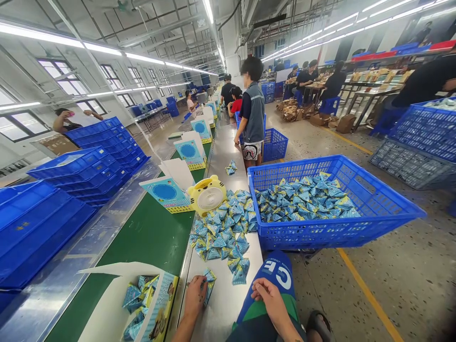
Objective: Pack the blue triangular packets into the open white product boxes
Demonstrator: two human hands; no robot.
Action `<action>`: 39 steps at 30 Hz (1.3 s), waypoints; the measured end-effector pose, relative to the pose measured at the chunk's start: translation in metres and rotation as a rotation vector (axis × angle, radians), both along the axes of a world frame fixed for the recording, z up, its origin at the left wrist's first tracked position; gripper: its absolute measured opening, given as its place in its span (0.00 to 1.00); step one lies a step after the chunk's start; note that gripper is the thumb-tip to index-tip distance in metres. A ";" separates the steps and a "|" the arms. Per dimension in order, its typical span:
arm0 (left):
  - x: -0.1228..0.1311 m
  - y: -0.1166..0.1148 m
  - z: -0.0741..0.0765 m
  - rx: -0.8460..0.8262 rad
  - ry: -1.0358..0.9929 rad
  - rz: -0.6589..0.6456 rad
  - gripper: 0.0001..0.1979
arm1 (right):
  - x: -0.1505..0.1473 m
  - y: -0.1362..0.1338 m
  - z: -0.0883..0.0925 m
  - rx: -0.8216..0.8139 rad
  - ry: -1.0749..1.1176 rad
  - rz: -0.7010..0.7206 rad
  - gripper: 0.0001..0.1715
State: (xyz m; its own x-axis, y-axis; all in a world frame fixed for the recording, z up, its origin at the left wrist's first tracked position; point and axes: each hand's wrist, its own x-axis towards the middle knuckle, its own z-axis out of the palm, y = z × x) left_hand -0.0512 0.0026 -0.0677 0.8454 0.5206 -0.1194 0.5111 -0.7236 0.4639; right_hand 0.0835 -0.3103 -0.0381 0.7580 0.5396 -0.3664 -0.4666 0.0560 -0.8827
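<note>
My left hand [195, 295] is on the steel side table, its fingers closed on a blue-and-yellow pyramid-shaped packet [210, 285]. Above my lap is my right hand [268, 298], fingers curled in and nothing visible in them. Just beyond both hands lies a heap of the same packets [228, 223], with a yellow animal-faced round object [208, 195] standing at its far side. To the lower left, an open printed carton [164, 304] on the green belt holds several packets.
A large blue plastic basket [342, 232] full of packets stands to the right. More printed cartons [164, 191] line the green conveyor belt [142, 242]. Stacked blue crates [46, 213] are at the left. A person [253, 109] stands ahead beside the table.
</note>
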 end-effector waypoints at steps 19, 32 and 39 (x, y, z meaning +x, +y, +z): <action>-0.022 0.000 0.003 -0.102 -0.101 -0.048 0.18 | -0.002 0.001 -0.002 0.015 0.006 -0.026 0.24; -0.011 -0.007 0.011 -0.082 -0.062 -0.019 0.16 | -0.002 0.000 0.006 0.023 0.035 -0.031 0.26; 0.000 -0.003 0.006 -0.119 -0.072 0.088 0.14 | -0.002 -0.002 0.006 0.022 0.038 -0.030 0.26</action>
